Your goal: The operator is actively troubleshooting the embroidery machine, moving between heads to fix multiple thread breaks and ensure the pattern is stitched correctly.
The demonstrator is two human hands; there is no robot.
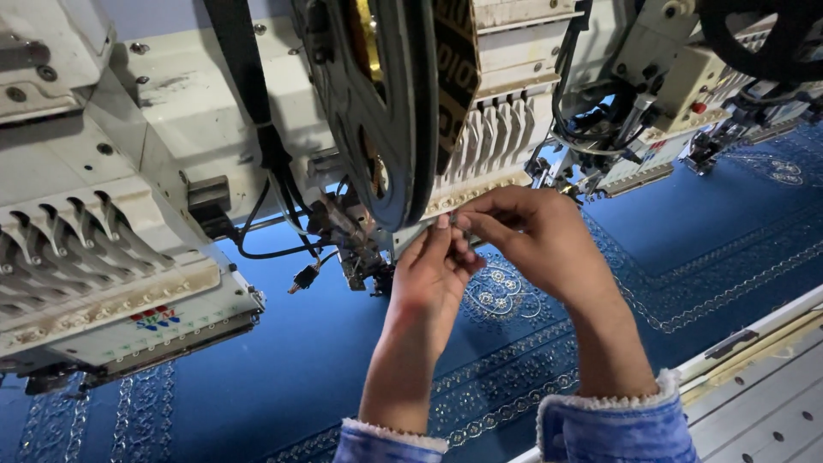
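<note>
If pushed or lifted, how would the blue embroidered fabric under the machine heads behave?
The blue embroidered fabric lies flat and smooth, so it is probably held taut and would give only slightly to a push. Lifted free, it would likely drape floppily. The silvery stitched borders probably stiffen those bands somewhat.

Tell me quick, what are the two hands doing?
Left hand: fingers pinched shut at the embroidery machine head; what they hold cannot be told.
Right hand: pinched shut there too; contents cannot be told.
</note>
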